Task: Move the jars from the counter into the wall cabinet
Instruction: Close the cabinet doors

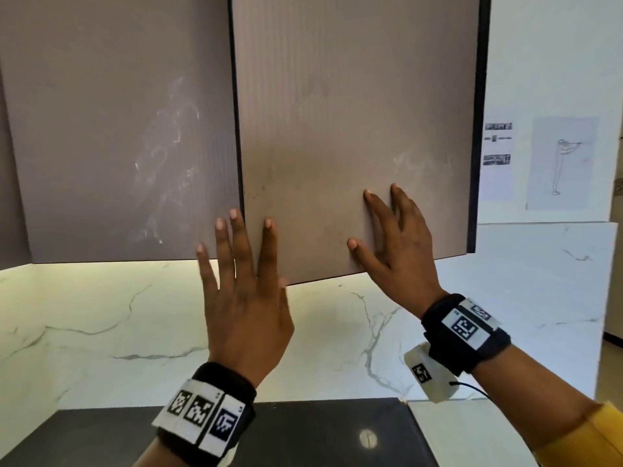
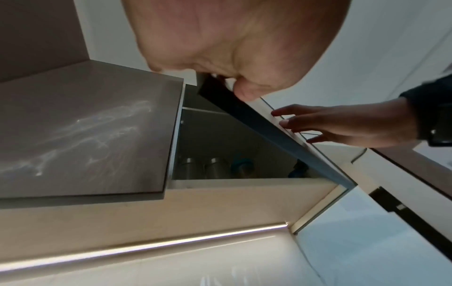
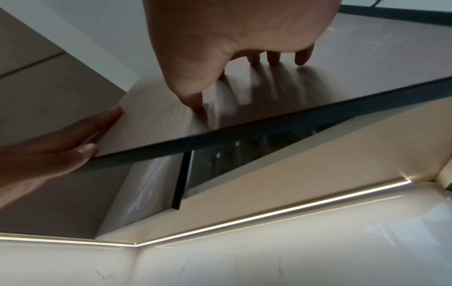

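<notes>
The left hand (image 1: 246, 298) straddles the free edge of the ajar cabinet door (image 1: 337, 129); the right hand (image 1: 394, 251) lies on its face. All fingers are spread flat, probably to push it shut on the jars (image 2: 215, 168) behind it.

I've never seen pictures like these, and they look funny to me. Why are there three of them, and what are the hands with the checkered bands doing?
There is no machine here, only a person's two bare hands. The big picture comes from a camera on the person's head, looking forward and down. The other two come from small cameras on the wrists, so each one shows its own palm up close. The checkered bands sit on those wrists. Both hands are on the right door of a wall cabinet, which stands a little open. The left hand is at the door's free edge. The right hand lies flat on its front, fingers spread. Neither hand holds anything. Through the gap, the left wrist camera shows jars standing inside. Below the cabinet is a white marble wall.
</notes>
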Available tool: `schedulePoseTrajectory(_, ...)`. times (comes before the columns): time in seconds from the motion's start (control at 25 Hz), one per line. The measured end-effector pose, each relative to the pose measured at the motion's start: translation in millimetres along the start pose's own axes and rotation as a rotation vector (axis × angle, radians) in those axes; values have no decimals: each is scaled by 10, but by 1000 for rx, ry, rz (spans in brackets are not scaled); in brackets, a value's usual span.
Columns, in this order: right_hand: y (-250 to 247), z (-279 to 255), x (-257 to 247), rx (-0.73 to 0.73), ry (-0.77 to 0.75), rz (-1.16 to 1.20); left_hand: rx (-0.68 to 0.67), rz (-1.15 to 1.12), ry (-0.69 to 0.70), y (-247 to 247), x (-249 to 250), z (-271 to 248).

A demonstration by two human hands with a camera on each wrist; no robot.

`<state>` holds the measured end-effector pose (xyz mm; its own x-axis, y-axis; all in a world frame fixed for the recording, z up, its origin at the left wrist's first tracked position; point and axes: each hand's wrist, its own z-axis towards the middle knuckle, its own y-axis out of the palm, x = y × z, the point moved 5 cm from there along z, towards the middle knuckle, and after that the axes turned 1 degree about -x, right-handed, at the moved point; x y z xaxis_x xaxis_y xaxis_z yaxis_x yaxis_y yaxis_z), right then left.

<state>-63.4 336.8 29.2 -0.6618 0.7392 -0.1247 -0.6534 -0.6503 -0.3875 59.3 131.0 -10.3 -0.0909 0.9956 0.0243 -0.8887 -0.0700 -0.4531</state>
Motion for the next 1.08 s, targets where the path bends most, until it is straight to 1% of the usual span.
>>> schedulePoseTrajectory(0.04,77,18,33,0,-10,-49,-15,63,6,73,-2,52)
schedulePoseTrajectory(0.12,266,41,102,1,-18,-139,-62,95,6,301,5,166)
schedulePoseTrajectory(0.24,525,72,202,13,-23,-235,-47,96,37,660,40,324)
schedulePoseTrajectory(0.4,757,121,265,51,-27,-331,-38,119,95,1009,49,459)
schedulePoseTrajectory(0.56,933,178,301,86,-21,-389,-17,108,94,1289,3,581)
schedulePoseTrajectory(0.72,1049,175,333,127,-9,-440,2,94,99,1473,-34,666)
schedulePoseTrajectory(0.92,1101,195,348,174,1,-462,82,81,108,1533,-52,695)
schedulePoseTrajectory(1.08,1163,221,385,179,17,-476,82,90,107,1654,-71,745)
